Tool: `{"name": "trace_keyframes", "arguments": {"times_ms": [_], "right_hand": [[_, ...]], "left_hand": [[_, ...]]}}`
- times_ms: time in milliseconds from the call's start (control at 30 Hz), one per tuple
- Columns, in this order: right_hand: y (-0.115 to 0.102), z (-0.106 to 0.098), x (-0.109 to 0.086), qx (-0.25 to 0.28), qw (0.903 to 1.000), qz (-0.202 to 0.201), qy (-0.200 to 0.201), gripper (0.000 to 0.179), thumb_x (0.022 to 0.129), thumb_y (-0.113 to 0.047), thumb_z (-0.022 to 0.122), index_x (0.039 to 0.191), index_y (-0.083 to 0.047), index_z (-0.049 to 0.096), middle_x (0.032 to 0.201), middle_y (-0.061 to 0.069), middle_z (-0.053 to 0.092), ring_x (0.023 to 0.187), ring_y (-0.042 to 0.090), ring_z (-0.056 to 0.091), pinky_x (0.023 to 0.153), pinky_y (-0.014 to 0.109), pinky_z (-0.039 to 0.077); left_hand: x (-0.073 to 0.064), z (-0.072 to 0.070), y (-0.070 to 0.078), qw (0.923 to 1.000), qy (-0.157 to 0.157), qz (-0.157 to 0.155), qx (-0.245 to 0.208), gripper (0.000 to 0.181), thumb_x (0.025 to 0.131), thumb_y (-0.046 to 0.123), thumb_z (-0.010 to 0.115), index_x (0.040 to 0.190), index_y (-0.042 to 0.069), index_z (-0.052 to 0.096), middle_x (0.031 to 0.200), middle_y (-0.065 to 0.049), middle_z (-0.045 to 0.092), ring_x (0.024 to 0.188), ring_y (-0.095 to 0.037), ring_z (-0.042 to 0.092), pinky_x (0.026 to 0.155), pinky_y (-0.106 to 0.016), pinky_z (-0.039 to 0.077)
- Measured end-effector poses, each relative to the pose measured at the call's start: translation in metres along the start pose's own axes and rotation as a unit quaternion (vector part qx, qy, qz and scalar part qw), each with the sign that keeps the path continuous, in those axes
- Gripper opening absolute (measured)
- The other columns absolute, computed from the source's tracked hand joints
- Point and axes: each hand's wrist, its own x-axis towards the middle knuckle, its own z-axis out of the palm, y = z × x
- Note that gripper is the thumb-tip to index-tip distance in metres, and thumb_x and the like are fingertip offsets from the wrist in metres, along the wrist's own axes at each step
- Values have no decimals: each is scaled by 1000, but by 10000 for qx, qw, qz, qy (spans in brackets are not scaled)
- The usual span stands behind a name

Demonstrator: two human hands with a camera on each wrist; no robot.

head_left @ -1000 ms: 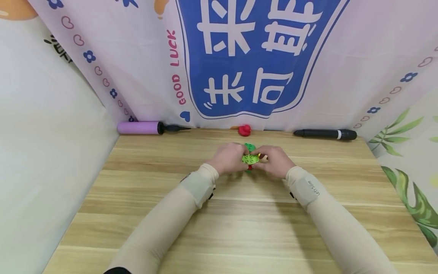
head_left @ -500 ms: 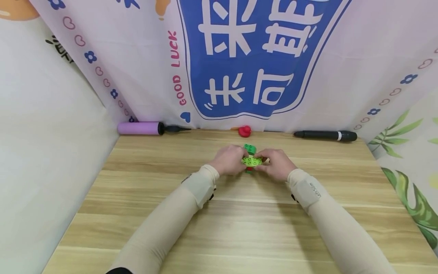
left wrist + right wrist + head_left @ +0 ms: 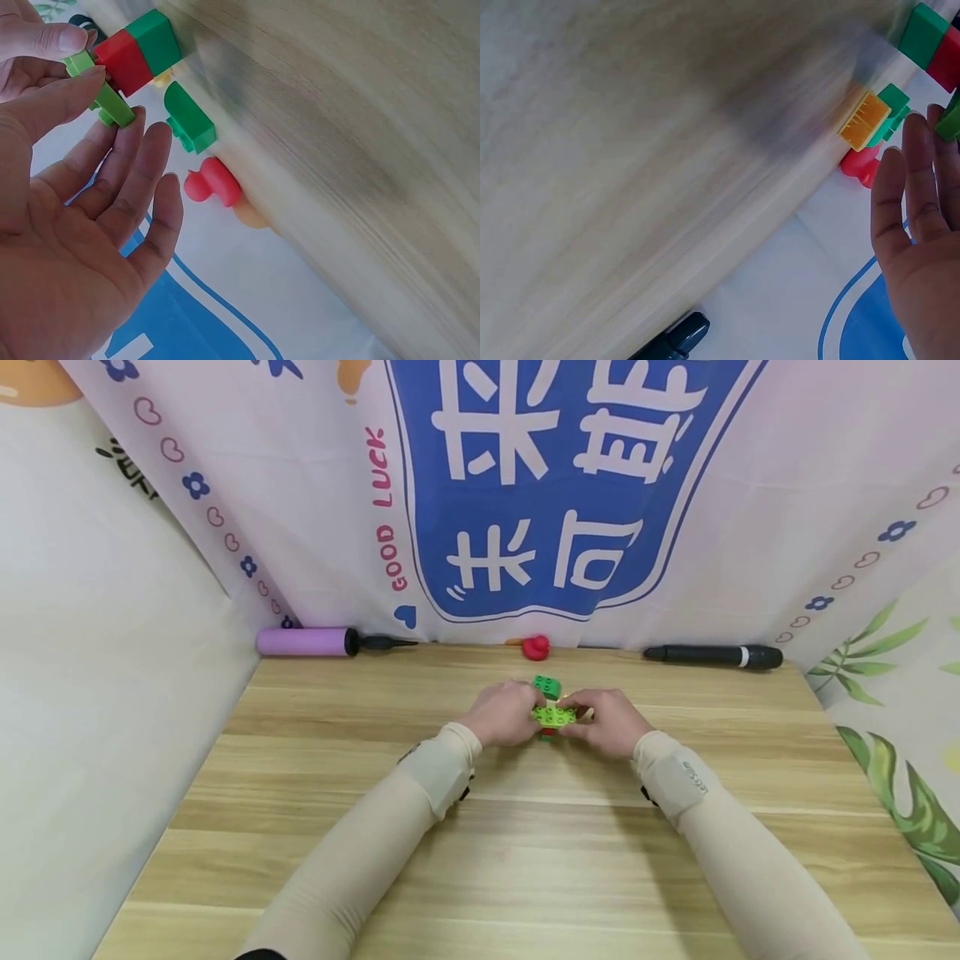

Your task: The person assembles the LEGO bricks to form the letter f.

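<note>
Two-handed pinch: left hand (image 3: 507, 713) and right hand (image 3: 611, 722) are clamping fingers on opposite ends of the lime plate (image 3: 555, 717), which is sitting against the red block (image 3: 124, 64), above the lower green block (image 3: 155, 41). Probably light, stiff, hardly fragile; ends are giving best hold.

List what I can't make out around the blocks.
Head view: the lime block hides most of the red block.
Head view: the right hand and lime block hide most of the yellow block.
Left wrist: fingertips cover part of the lime block, so full seating on red is unclear.
Right wrist: frame edges cut off the red block and black stick.
</note>
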Motion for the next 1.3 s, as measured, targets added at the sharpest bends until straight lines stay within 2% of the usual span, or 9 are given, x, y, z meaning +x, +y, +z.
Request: {"name": "trace_keyframes", "arguments": {"times_ms": [233, 500, 733, 933, 1100, 1167, 1300], "right_hand": [[0, 1, 0, 104, 9999, -44, 41, 34, 89, -19, 87, 120, -9, 78, 113, 7, 78, 98, 22, 70, 87, 43, 57], [2, 0, 2, -8, 9999, -71, -109, 34, 89, -18, 86, 121, -9, 78, 109, 6, 78, 97, 21, 69, 88, 44, 57], [3, -3, 4, 22, 9998, 17, -196, 36, 89, -19, 87, 123, -10, 78, 107, 5, 78, 96, 23, 69, 87, 43, 56], [4, 3, 8, 75, 9995, 2, -302, 39, 90, -23, 87, 127, -15, 78, 115, 5, 79, 100, 22, 71, 91, 44, 57], [15, -9, 7, -5, 9980, 407, -487, 54, 90, -28, 87, 139, -15, 70, 132, 11, 74, 116, 30, 69, 104, 52, 54], [20, -14, 7, -134, 9970, 629, -437, 56, 90, -28, 85, 142, -13, 67, 136, 14, 71, 118, 33, 68, 106, 54, 52], [28, -15, 12, -429, 9950, 786, -443, 55, 95, -28, 79, 144, -10, 64, 138, 20, 68, 119, 37, 67, 106, 56, 52]], "left_hand": [[0, 1, 0, 10000, -8, -67, -2, 37, 96, 22, 78, 132, 14, 74, 130, -3, 73, 113, -20, 69, 92, -43, 59], [-1, 5, 0, 9999, 2, -155, -34, 39, 96, 24, 79, 134, 14, 74, 134, -3, 73, 119, -21, 68, 94, -43, 59], [-1, 5, 3, 9997, 133, -176, 74, 28, 94, 23, 80, 121, 17, 79, 114, 0, 75, 95, -16, 66, 79, -37, 57], [-9, 11, -3, 9993, 285, -241, 65, 26, 93, 22, 80, 118, 17, 80, 113, 1, 77, 92, -13, 67, 78, -34, 55], [-14, 6, -3, 9992, 257, -293, 119, 26, 93, 18, 79, 118, 16, 79, 111, 0, 77, 85, -14, 66, 72, -31, 54], [-15, 4, -4, 9990, 277, -316, 163, 26, 92, 16, 79, 118, 15, 79, 110, 0, 77, 83, -15, 65, 71, -32, 54], [-14, 0, -8, 9980, 361, -462, 247, 29, 92, 15, 79, 120, 14, 79, 112, 1, 77, 85, -16, 65, 75, -34, 55]]}}
